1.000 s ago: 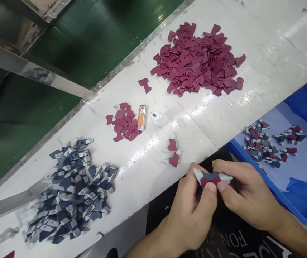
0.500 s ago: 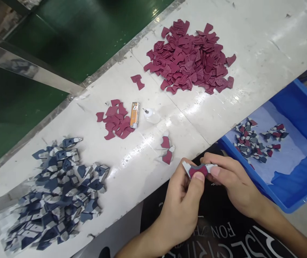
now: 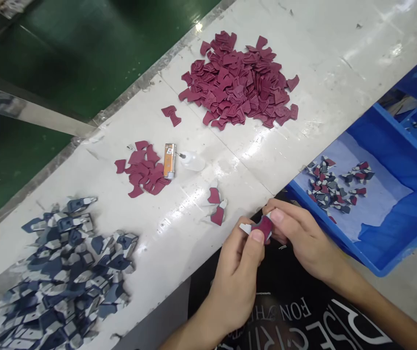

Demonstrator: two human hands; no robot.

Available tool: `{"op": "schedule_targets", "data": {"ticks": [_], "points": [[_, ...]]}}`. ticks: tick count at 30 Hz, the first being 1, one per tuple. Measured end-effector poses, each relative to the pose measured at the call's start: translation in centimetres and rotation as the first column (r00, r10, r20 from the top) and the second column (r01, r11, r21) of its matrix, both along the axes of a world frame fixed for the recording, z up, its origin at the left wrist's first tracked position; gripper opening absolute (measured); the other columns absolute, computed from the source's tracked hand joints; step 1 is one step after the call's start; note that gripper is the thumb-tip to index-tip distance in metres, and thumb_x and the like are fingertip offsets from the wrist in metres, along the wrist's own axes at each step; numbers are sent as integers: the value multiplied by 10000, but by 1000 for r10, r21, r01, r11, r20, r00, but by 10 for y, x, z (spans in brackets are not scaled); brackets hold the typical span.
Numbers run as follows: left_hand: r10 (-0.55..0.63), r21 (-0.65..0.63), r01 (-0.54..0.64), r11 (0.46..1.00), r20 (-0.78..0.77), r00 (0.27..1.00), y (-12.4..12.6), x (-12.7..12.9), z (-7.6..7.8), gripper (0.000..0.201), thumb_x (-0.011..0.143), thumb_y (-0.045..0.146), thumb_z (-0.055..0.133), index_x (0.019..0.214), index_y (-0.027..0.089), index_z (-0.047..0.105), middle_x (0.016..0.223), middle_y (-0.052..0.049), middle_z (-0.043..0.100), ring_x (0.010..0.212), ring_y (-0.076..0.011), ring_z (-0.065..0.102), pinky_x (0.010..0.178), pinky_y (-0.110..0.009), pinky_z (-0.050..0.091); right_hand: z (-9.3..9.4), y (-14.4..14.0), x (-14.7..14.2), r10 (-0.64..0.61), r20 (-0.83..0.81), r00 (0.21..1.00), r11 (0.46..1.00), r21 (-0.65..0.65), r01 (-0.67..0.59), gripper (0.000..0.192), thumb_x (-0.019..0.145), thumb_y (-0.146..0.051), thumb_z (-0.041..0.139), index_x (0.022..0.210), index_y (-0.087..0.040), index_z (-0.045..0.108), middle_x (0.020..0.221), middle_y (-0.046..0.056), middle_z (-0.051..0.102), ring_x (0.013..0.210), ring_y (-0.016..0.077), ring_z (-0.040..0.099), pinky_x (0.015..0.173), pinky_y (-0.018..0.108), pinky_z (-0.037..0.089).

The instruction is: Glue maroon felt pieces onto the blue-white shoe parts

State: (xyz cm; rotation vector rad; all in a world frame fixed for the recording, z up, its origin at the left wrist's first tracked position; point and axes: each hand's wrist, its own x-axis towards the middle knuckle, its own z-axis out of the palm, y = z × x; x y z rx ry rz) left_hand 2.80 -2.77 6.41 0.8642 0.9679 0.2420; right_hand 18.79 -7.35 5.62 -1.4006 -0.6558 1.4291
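Head view. A blue plastic bin (image 3: pixel 405 160) stands at the right, just off the edge of the white table (image 3: pixel 339 112). A pale sheet lines its floor, and on that sheet lie two small clusters of finished pieces (image 3: pixel 327 187) in grey, navy and maroon.

The table surface is glossy and scuffed, with a metal strip along its far edge. On it:
- a large heap of maroon cut pieces (image 3: pixel 239 90), flat, matte, with notched outlines;
- a smaller group of the same maroon pieces (image 3: pixel 142 167), with an orange lighter (image 3: pixel 169 160) touching its right side;
- a small clear glue bottle (image 3: pixel 191 160) lying just beside the lighter;
- a heap of navy-and-grey pieces (image 3: pixel 65 272) at the near left, angular, with pale tabs;
- two maroon-and-white pieces (image 3: pixel 216 206) near the hands.

The left hand (image 3: pixel 235 272) and the right hand (image 3: pixel 296 238) meet over the near table edge. Both pinch one small grey-and-maroon piece (image 3: pixel 261 227) between thumb and fingertips, fingers closed narrowly on it.
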Motion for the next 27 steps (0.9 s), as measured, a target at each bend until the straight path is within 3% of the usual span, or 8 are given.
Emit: {"op": "schedule_targets", "data": {"ticks": [6,9,12,14,15,18,21,27], "points": [[-105,194,117,974,-72,992,-1,-3,4,372,1132,558,453,988,239,577,832,27,519,755,-134,480,728,-308,450,-1,1,1,6,39,999,1000,-20,-6,323,1075,-479,700,879,-226,655,763,-32,600,648,125,564,592,239,492],[-111,441,201,875,-221,969,3,-11,3,250,1116,476,530,1184,249,611,826,32,556,730,-140,530,693,-303,461,-4,0,7,-100,111,989,995,-1,100,240,1068,-467,715,992,-240,711,872,2,720,677,146,665,622,263,577],[199,828,264,495,-404,893,10,-21,-10,363,1019,359,716,1331,253,564,1051,-37,617,968,-202,618,868,-364,529,-8,2,16,-252,111,961,967,2,254,211,1033,-438,773,1022,-260,661,891,3,768,651,161,702,601,285,613],[368,880,407,247,-473,800,16,-24,-24,539,973,362,779,1425,220,523,1247,-124,586,1185,-285,589,1031,-475,508,-11,3,21,-294,128,947,955,8,295,214,1012,-415,803,1027,-260,656,842,-7,750,652,165,704,585,276,608],[400,858,474,198,-512,760,19,-24,-32,624,970,397,784,1482,194,489,1319,-164,562,1253,-321,562,1073,-518,484,-13,4,23,-292,141,946,956,8,294,209,1012,-414,802,1031,-254,669,818,-8,733,658,166,701,582,270,603],[402,779,601,180,-616,678,28,-21,-55,716,1010,503,718,1552,123,444,1372,-220,559,1256,-361,550,1048,-543,465,-18,4,20,-255,122,959,966,-9,258,236,1040,-458,756,1007,-235,684,787,-9,687,656,156,674,568,261,586],[429,743,649,164,-646,632,34,-16,-70,509,1082,442,594,1462,110,537,1293,-211,604,1116,-334,574,958,-518,476,-22,3,7,-244,6,970,966,-82,244,290,1065,-520,704,1026,-242,632,779,-34,639,614,141,644,518,254,558],[357,839,525,140,-537,764,42,-19,-74,443,1096,405,555,1427,111,534,1257,-184,562,1141,-321,543,973,-542,528,-22,5,-21,-293,-232,928,954,-138,267,342,1036,-565,724,1116,-261,590,1104,39,729,835,186,763,659,324,667]]}}
